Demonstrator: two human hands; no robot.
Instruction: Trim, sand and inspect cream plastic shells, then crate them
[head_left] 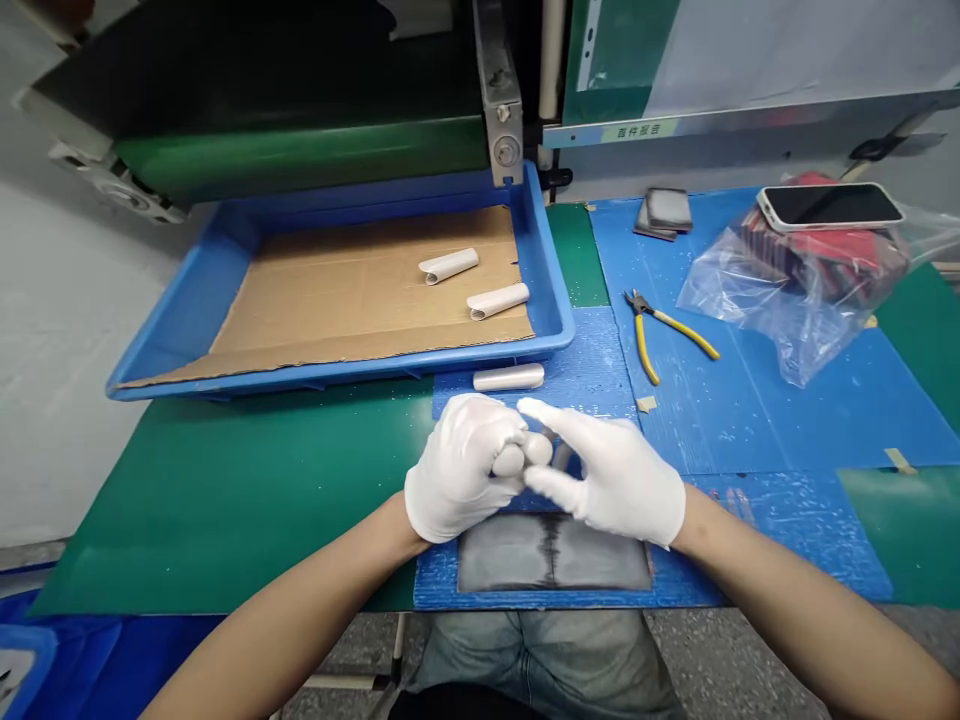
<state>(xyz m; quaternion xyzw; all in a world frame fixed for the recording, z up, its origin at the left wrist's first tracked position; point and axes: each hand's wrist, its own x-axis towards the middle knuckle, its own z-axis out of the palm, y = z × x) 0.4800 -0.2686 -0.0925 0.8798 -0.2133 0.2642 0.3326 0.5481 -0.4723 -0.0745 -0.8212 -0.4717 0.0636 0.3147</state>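
Observation:
Both hands wear white gloves and meet above the blue mat (750, 400) near the table's front edge. My left hand (461, 465) is curled shut around a small pale roll (525, 455) whose ends poke out by the fingers. My right hand (611, 475) touches the same roll, index finger stretched out, the other fingers pinching at it. A finished white roll (508, 377) lies on the mat just beyond the hands. Two more white rolls (448, 265) (498, 300) lie on the cardboard inside the blue tray (551, 300). A grey flat pad (555, 553) sits under my wrists.
Yellow-handled pliers (664, 330) lie on the mat to the right. Behind them are a clear plastic bag (795, 290) with red items and a phone (829, 205) on top, plus small dark pieces (664, 212). A green machine (300, 110) stands behind the tray.

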